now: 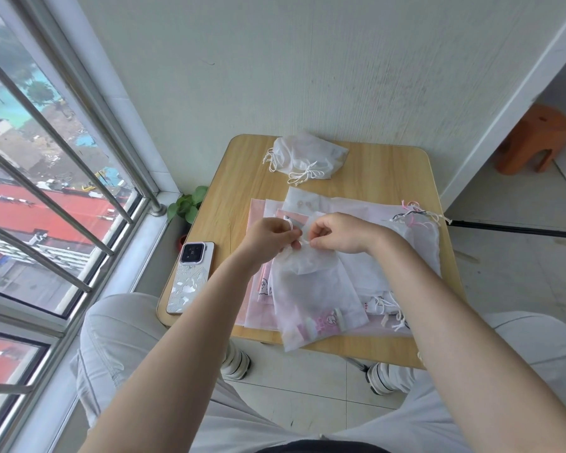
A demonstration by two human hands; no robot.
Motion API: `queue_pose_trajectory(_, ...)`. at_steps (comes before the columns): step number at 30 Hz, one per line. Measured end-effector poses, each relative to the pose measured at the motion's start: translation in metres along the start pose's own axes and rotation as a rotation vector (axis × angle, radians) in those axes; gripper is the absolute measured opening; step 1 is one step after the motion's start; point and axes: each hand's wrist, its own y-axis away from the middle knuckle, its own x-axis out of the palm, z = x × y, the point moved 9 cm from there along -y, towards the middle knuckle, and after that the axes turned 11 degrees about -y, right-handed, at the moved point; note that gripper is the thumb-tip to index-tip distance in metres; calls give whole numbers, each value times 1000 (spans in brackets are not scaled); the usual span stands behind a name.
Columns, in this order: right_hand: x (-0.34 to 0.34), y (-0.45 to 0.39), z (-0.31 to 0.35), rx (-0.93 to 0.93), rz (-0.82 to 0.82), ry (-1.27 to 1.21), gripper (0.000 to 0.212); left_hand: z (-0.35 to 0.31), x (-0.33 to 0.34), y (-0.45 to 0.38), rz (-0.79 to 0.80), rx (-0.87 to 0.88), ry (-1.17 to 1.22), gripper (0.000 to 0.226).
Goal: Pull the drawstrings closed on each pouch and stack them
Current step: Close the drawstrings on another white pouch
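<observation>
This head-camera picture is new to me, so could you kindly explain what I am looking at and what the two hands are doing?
There is no machine here. A person wears a wide-angle camera on the head, so you look down along both forearms at a small wooden table set against a wall beside a window.

The left hand and the right hand meet over the neck of a sheer white pouch, each pinching its white drawstring. The pouch lies on a spread of flat white and pink pouches whose necks look open.

At the far edge sits a small pile of gathered white pouches with cords hanging loose. A phone lies face down near the left edge. An orange stool stands on the floor at right.
</observation>
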Motion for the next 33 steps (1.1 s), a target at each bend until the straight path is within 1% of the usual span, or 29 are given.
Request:
queue_pose_trajectory(3, -3, 0, 5, -29, -78, -174, 20, -8, 3, -1, 0, 22, 9, 16)
queue_pose_trajectory(5, -1, 0, 11, -70, -101, -228, 24, -10, 3, -3, -9, 17, 6, 12)
queue_pose_trajectory(9, -4, 0, 15, -88, -174, -154, 25, -12, 3, -3, -5, 5, 22, 17)
queue_pose_trajectory(14, -7, 2, 15, -84, -223, -101, 24, -14, 5, 0, 24, -28, 22, 6)
queue_pose_trajectory(22, -11, 4, 15, -115, -313, -28, 19, -11, -4, 2, -11, -39, 14, 12)
queue_pose_trajectory(25, -13, 4, 14, -121, -339, -7, 18, -12, -2, 4, 8, -36, -43, 13)
queue_pose_trajectory(29, -12, 3, 15, -108, -334, 24, 15, -9, 2, 3, 2, -35, -127, 15)
queue_pose_trajectory(33, -11, 3, 18, -105, -305, 166, 10, -10, 4, 0, -20, -20, -256, 13)
